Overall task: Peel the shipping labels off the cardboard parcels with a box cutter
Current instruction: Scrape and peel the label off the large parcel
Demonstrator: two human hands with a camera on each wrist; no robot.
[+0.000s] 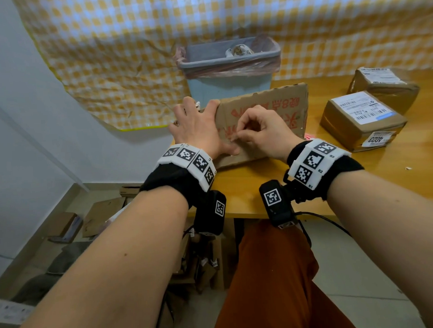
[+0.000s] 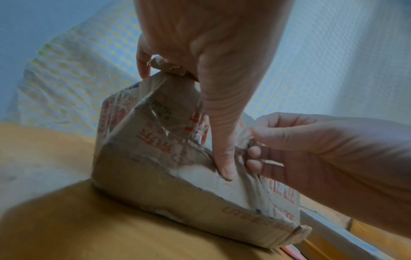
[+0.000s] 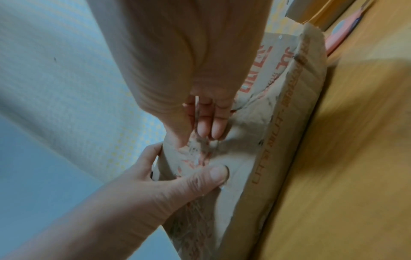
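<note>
At tabletop centre, twelve o'clock from me: left hand (image 1: pixel 199 126) braces flattened parcel (image 1: pixel 270 108); right hand (image 1: pixel 261 131) pinches a label remnant (image 3: pixel 195 146). Mid-peel. Next: steady pull; cutter (image 3: pixel 342 33) lies at three o'clock.

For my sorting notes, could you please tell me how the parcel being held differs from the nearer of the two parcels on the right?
The held parcel is large, flat, red-printed and propped on edge; the nearer parcel is small, boxy and lies flat. The held one shows no white label; the nearer one has labels on top and on its side. Both hands, left hand and right hand, touch the held one; nothing touches the nearer. Both are brown cardboard.
</note>
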